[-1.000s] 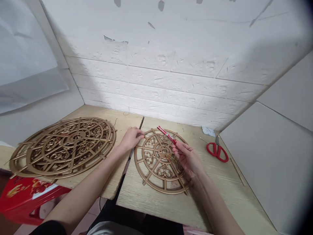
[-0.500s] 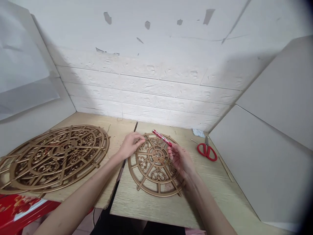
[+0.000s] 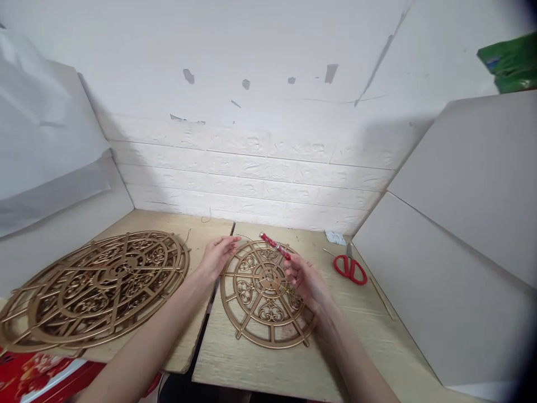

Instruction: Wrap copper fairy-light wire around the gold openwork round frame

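A round gold lattice panel (image 3: pixel 272 330) with scrollwork lies flat on the pale wooden board. Over its upper left edge, my left hand (image 3: pixel 218 254) is closed in a pinch. A thin dark strand (image 3: pixel 246 237) curves from its fingertips toward the panel; whether it is wire or thread I cannot tell. My right hand (image 3: pixel 308 280) is wrapped round a slim red pen-shaped tool (image 3: pixel 274 245) with a silvery end, which points up and left above the panel. Part of the panel's right side is hidden behind this hand.
Larger gold lattice panels (image 3: pixel 113 280) lie stacked on the left board. Red-handled scissors (image 3: pixel 350 268) rest at the right, near a thin stick (image 3: pixel 381 296) and a small pale blue packet (image 3: pixel 335 237). White wall panels (image 3: pixel 453 235) bound the work surface. A gap separates the boards.
My left hand has drawn slightly left, away from the panel's rim, with the thin strand now showing at its fingertips. The right hand keeps hold of the red tool. The view has tilted up.
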A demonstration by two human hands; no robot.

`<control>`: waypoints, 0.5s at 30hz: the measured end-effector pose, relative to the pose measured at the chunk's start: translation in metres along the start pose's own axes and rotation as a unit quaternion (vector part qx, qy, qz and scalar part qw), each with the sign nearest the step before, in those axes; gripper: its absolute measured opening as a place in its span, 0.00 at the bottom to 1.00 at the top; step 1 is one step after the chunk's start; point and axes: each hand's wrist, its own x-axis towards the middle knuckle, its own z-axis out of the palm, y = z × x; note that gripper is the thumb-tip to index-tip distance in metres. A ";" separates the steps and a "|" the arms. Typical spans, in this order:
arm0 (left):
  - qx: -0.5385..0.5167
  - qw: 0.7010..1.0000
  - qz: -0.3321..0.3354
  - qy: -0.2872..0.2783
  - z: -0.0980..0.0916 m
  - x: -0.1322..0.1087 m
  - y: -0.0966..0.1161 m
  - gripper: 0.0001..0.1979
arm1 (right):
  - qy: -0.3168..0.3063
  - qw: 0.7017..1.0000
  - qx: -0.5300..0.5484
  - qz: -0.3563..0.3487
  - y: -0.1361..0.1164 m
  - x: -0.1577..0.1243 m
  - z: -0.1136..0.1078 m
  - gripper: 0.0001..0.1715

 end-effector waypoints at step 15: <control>0.126 0.981 0.143 0.033 0.018 -0.012 -0.004 0.11 | -0.013 0.999 0.027 -0.031 -0.010 -0.013 -0.001 0.14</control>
